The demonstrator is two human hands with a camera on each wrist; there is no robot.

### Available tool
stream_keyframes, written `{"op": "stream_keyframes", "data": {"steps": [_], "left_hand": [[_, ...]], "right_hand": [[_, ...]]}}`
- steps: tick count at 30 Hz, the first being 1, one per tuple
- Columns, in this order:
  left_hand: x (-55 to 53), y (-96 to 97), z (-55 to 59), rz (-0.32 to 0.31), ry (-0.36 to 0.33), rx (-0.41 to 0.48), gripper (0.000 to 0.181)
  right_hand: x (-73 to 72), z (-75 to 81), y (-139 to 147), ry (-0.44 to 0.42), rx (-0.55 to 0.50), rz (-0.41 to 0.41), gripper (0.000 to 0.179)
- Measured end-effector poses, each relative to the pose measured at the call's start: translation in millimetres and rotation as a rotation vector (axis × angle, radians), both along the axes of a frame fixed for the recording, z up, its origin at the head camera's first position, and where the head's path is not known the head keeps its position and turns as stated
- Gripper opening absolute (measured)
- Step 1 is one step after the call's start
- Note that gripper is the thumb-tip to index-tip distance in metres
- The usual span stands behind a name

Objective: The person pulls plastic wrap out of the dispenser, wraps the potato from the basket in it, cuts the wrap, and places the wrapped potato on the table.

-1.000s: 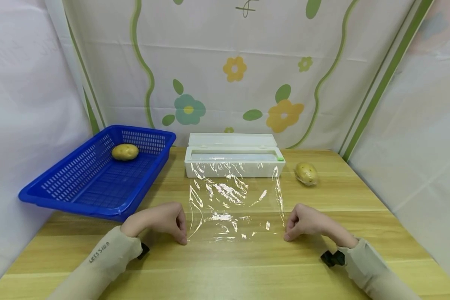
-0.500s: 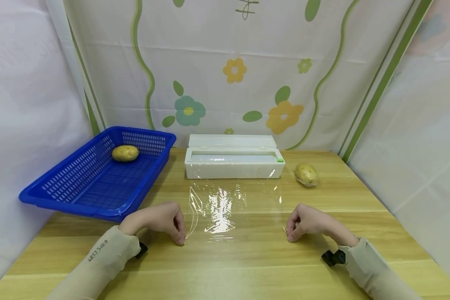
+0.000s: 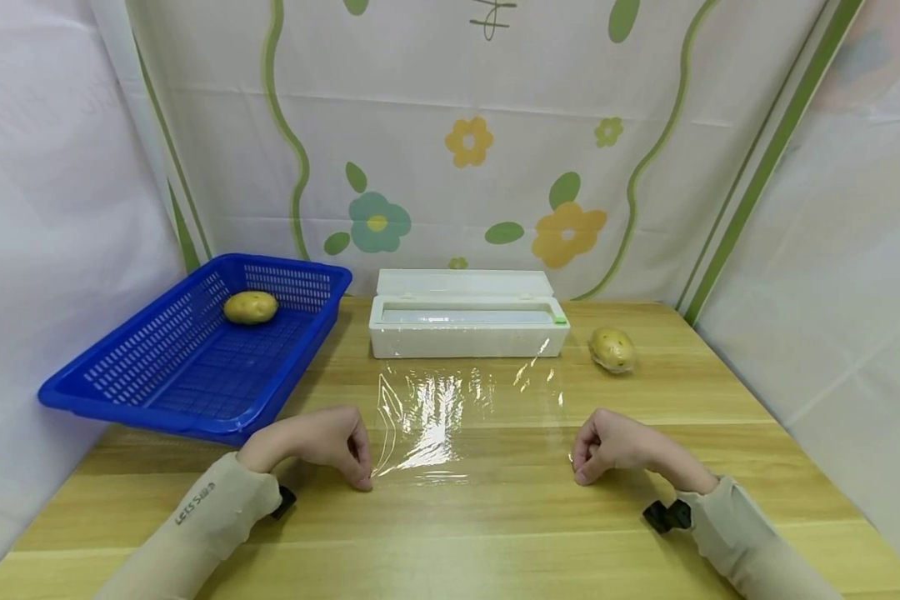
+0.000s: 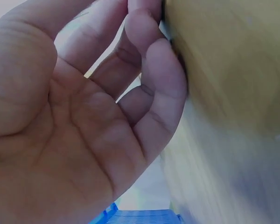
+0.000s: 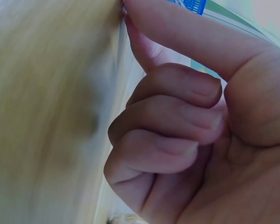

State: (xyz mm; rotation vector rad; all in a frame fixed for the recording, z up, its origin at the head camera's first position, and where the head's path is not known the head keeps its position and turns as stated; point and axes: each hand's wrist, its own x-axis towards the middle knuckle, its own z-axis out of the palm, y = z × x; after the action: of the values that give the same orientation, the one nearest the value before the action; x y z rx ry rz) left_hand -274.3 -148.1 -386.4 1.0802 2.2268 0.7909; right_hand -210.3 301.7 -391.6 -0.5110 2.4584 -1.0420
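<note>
A clear sheet of cling film (image 3: pixel 431 425) stretches over the wooden table from the front of a white film dispenser box (image 3: pixel 468 340), whose lid stands raised. At the sheet's near left corner, my left hand (image 3: pixel 326 443) pinches the film between thumb and fingertips, close to the tabletop. My right hand (image 3: pixel 615 446) pinches the near right corner the same way. In the right wrist view, the other fingers (image 5: pixel 163 121) curl into the palm. In the left wrist view, the fingers (image 4: pixel 165 74) bend down against the wood.
On the left stands a blue plastic basket (image 3: pixel 270 417) with one potato (image 3: pixel 251 307) in it. Right of the box, a film-wrapped potato (image 3: pixel 612 349) lies on the table (image 3: pixel 457 550). A patterned cloth (image 3: pixel 420 75) hangs behind, with white cloth walls at both sides.
The film has gone from wrinkled and slanting off the box to flatter and lower over the table. My right hand has shifted very slightly right; both hands keep their pinch.
</note>
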Motion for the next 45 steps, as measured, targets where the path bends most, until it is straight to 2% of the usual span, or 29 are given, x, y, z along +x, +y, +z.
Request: {"op": "stream_keyframes", "data": {"steps": [6,11,18,23,30,32,35,39,42,45], "left_hand": [[7.0,1.2,6.7,-0.046,0.04,-0.026,0.023],[10.7,2.3,21.1,-0.046,0.075,-0.01,0.021],[10.1,22.4,54.9,-0.03,0.26,0.101,0.019],[0.1,41.3,91.3,0.082,0.365,0.165,0.017],[-26.7,50.6,155.6,0.264,0.466,0.185,0.024],[-38.1,46.5,169.9,0.311,0.493,0.195,0.027],[-56.5,32.8,184.3,0.388,0.459,0.231,0.034],[-85.2,5.1,186.0,0.474,0.378,0.276,0.044],[-105.2,-19.5,177.7,0.521,0.321,0.275,0.05],[-120.6,-42.8,163.9,0.543,0.262,0.265,0.056]], "right_hand": [[-0.1,0.4,-1,0.0,0.015,0.0,0.015],[0.2,3.7,1,0.017,0.006,-0.008,0.015],[1.0,7.2,6,0.053,-0.035,-0.052,0.013],[-2.1,5.1,7,0.095,-0.047,-0.05,0.011],[-5.9,0.5,10,0.176,0.011,0.009,0.011],[-6.4,0.4,9,0.19,0.033,0.008,0.012],[-7.0,-0.8,8,0.199,0.046,0.006,0.013],[-2.7,-3.8,8,0.188,0.047,-0.004,0.012],[0.9,-5.4,8,0.183,0.043,-0.007,0.012],[4.0,-5.3,8,0.191,0.049,-0.009,0.012]]}}
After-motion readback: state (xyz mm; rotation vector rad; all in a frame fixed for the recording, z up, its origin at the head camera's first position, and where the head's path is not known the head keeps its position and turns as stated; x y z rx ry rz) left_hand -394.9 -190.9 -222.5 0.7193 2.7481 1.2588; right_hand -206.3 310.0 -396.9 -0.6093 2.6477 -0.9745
